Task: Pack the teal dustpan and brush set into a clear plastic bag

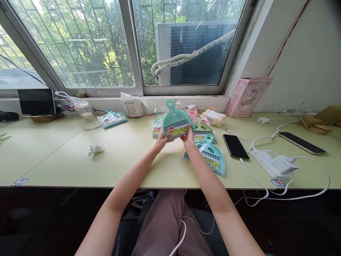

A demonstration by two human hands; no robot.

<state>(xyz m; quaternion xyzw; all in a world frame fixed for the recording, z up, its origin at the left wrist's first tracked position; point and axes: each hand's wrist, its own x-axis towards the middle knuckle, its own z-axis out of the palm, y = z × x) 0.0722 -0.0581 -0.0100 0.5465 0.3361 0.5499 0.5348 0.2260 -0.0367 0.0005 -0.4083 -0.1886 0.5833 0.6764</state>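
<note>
A teal dustpan-and-brush set (176,119) with a yellow label is held upright above the table. My left hand (161,141) grips its lower left corner, and my right hand (188,138) grips its lower right corner. Behind it lie a wrapped teal set (157,128) on the left and green and pink sets (201,128) on the right, partly hidden. Another wrapped teal set (213,156) rests by my right forearm, which covers part of it. Farther left, a wrapped blue-teal set (113,119) lies alone near the back.
The pale green table (80,160) bears a crumpled tissue (96,149), a tissue pack (214,117), a pink box (247,97), a black phone (236,146), another dark device (302,143) and a white power strip (269,165) with trailing cables. A black tablet (36,101) stands back left.
</note>
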